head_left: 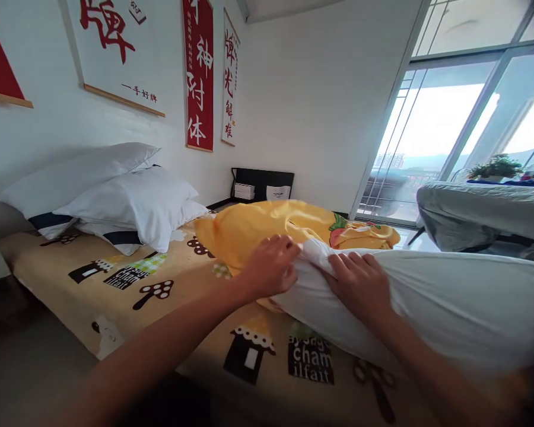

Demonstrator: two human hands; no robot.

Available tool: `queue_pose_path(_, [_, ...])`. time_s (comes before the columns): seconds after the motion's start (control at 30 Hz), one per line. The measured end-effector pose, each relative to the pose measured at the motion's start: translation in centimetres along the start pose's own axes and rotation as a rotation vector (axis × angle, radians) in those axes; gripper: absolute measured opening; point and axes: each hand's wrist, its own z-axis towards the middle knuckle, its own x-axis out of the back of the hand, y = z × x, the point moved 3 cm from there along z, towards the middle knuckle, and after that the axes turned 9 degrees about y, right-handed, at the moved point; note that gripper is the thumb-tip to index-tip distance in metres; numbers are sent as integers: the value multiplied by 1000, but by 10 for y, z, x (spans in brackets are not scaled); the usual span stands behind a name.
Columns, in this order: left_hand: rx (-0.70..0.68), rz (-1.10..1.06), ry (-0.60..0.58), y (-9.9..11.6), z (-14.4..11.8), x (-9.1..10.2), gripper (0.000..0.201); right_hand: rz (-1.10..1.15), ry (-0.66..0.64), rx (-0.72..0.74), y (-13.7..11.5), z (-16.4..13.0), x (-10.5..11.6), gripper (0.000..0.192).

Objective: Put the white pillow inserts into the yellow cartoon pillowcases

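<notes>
While both hands grip the near end of the white pillow [449, 308] lying across the bed [129, 296], left hand [271, 267] pinches a corner, right hand [360, 284] clamps fabric beside it. Yellow pillowcase [271, 228] bunched just behind, touching. Looks like casing step: next needs the case mouth opened over that corner.

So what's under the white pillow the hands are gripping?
The white pillow lies on the patterned bedsheet, its far end against the yellow cover. The left hand and right hand pinch its corner. Whatever lies beneath it is hidden.
</notes>
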Motion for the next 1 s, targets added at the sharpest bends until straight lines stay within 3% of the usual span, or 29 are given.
queue_pose_path(0.1, [39,163,61,-7,7,9,43,6,67,41,-22,2,11,34])
queue_pose_path(0.2, [36,288,20,-9,11,11,36,5,90,74,-31,9,26,37])
queue_pose_path(0.3, [100,359,11,-12,11,14,26,-15,74,81,-29,10,36,36])
queue_pose_path(0.4, [250,365,12,-23,12,18,25,-50,-8,100,-21,10,39,42])
queue_pose_path(0.53, [353,279,-12,-29,17,14,20,-156,-79,-11,-5,13,26,61])
queue_pose_path(0.73, [245,123,22,-20,41,-8,20,84,-184,123,-4,20,-8,18])
queue_pose_path(0.9, [469,53,-95,-40,64,-22,20,244,-123,220,-12,20,0,17])
queue_pose_path(1.0, [413,-17,-110,-22,73,-23,18,238,-131,240,-10,21,-7,21])
